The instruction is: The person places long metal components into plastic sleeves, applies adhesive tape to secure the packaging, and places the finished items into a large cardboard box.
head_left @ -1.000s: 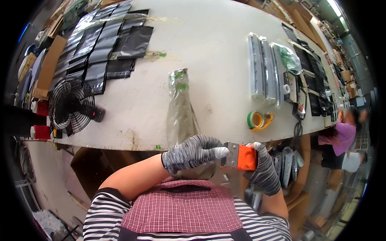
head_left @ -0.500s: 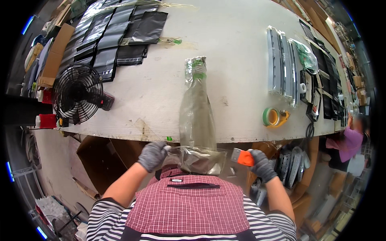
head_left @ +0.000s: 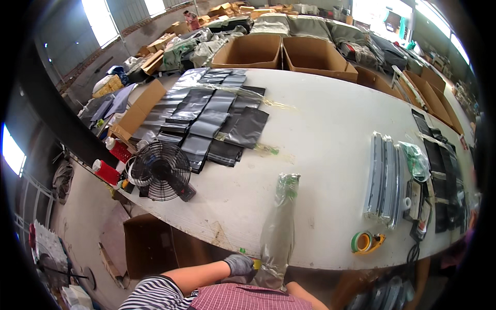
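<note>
A long, translucent plastic bag (head_left: 277, 232) lies over the table's near edge, its far end gathered and banded with green tape. My left hand (head_left: 241, 265), in a grey glove, is closed at the left side of the bag's near end. A small yellow piece (head_left: 257, 264) shows by its fingertips, too small to name. Of my right arm only the forearm (head_left: 306, 296) appears, at the bag's right side. The right hand itself is hidden.
A black fan (head_left: 164, 173) and stacks of black plastic bags (head_left: 206, 121) occupy the table's left. On its right are wrapped grey strips (head_left: 383, 178) and a tape dispenser (head_left: 366, 242). Large open cartons (head_left: 248, 54) line the far edge; another box (head_left: 147, 243) sits below the near edge.
The view has tilted up and turned, showing more of the room. My right hand and its orange-handled scraper have dropped from sight. My left hand is closer to the bag's side.
</note>
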Demonstrator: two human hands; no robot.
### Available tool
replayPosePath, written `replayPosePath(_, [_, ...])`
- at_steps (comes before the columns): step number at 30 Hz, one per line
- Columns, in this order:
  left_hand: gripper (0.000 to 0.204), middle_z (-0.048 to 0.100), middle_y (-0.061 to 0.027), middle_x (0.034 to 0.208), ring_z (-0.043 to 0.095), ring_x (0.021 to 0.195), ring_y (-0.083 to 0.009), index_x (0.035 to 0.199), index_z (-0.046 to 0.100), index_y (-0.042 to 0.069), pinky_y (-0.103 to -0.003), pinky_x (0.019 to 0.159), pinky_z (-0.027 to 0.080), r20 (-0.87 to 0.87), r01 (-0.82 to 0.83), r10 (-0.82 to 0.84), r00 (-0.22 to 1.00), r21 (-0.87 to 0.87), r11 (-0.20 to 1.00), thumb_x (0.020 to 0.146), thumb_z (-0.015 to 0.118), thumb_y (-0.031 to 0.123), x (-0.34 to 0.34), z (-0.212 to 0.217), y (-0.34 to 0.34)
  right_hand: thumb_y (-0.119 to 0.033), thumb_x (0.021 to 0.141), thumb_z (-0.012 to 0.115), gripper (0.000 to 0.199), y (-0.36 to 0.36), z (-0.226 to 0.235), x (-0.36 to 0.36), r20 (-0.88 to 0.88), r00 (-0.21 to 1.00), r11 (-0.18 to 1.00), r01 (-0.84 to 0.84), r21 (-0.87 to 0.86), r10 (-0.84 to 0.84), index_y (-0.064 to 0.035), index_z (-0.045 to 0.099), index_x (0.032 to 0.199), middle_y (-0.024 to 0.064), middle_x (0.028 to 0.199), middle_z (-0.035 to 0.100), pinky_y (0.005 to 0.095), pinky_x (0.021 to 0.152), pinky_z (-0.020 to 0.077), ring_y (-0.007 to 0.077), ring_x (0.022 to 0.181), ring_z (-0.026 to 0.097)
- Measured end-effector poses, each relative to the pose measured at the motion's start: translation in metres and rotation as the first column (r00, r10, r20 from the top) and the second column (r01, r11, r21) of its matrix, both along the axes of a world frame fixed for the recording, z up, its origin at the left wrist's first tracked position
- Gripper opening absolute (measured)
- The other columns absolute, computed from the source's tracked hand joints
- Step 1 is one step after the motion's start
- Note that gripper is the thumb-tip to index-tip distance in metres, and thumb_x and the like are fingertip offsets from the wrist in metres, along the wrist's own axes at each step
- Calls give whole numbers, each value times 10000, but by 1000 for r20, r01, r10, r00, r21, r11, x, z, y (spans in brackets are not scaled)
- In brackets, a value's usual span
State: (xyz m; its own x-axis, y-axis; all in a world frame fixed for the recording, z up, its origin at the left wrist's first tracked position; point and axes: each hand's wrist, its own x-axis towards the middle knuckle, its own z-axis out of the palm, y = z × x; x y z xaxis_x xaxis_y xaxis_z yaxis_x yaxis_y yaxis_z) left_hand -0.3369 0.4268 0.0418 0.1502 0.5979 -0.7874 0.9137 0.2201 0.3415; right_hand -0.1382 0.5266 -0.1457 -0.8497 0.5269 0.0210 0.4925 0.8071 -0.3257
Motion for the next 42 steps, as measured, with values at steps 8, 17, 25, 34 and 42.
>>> replayPosePath(8, [825, 265, -93, 1578, 183, 1482, -288, 1500, 318, 146, -578, 1177, 56, -141, 588, -761, 633, 727, 354, 777, 591, 434, -3, 25, 74, -254, 920, 529, 367, -5, 12, 7, -135, 977, 984, 152, -90, -163, -9, 566, 1190, 159, 1108, 636, 384, 806, 532, 290, 947, 633])
replayPosePath(17, [504, 578, -52, 1146, 545, 1137, -251, 1266, 552, 165, -585, 1074, 304, -300, 610, -892, 338, 791, -35, 801, 576, 359, 25, -6, 134, -253, 937, 535, 351, -52, 40, 30, -386, 538, 662, 620, -421, -750, -12, 563, 1189, 120, 1075, 647, 353, 781, 531, 239, 909, 636])
replayPosePath(25, [431, 601, -58, 1109, 576, 1079, -254, 1221, 576, 135, -543, 1045, 362, -212, 604, -923, 320, 796, 26, 820, 563, 292, 46, 2, 132, -253, 952, 540, 336, -92, 10, 45, -208, -352, -11, 531, -847, -913, -14, 560, 1188, 84, 1045, 656, 325, 759, 530, 193, 875, 639])
replayPosePath(34, [667, 572, -129, 1193, 546, 1139, -300, 1287, 492, 31, -464, 995, 404, -297, 734, -859, 418, 667, 126, 709, 730, 264, 111, 8, 129, -332, 965, 554, 432, -236, 27, 3, 4, -66, 18, -328, -945, -998, -25, 541, 1269, 68, 1110, 643, 304, 864, 514, 158, 979, 622])
replayPosePath(42, [523, 568, -157, 1223, 536, 1154, -311, 1298, 507, 20, -470, 1008, 392, -351, 694, -806, 476, 714, 99, 840, 583, 262, 110, -8, 119, -664, 898, 454, 791, -138, 294, 62, -185, -291, 325, -562, -761, -938, 3, 471, 1323, 189, 1178, 606, 478, 996, 457, 327, 1080, 598])
